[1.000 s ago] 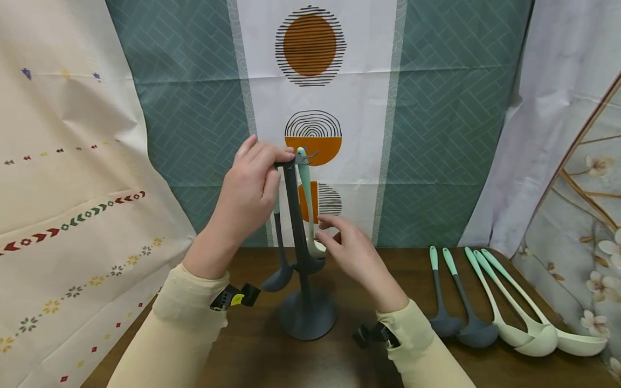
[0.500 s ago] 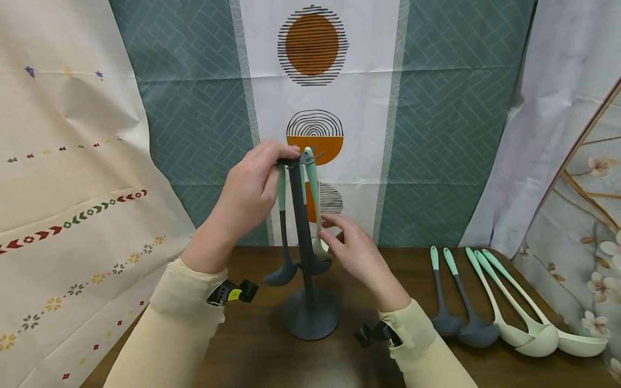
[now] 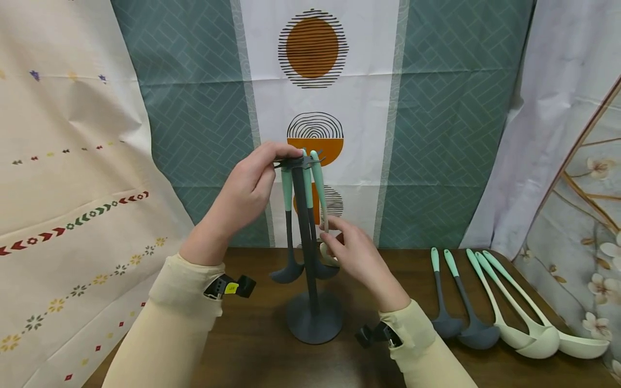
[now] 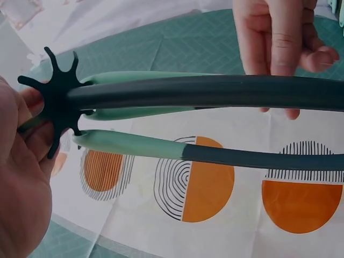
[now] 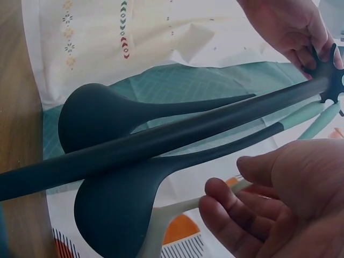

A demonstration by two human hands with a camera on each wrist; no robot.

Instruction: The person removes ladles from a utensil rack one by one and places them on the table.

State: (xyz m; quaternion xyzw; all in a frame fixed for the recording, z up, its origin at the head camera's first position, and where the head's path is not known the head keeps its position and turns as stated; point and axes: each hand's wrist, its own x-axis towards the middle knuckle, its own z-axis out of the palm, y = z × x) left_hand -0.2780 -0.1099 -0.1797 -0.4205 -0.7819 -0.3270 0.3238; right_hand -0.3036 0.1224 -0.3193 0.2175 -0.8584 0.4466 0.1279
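Left hand (image 3: 247,180) is gripping the rack (image 3: 305,237) up top, right hand (image 3: 356,249) is pinching the pale ladle (image 3: 321,194), apparently hanging rightmost there beside a dark ladle (image 3: 327,272); a sideways tug could be unhooking it or knocking that neighbour.

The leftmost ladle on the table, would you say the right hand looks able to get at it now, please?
Probably yes, once the right hand lets go of the pale ladle; nothing covers the green handle of the leftmost ladle.
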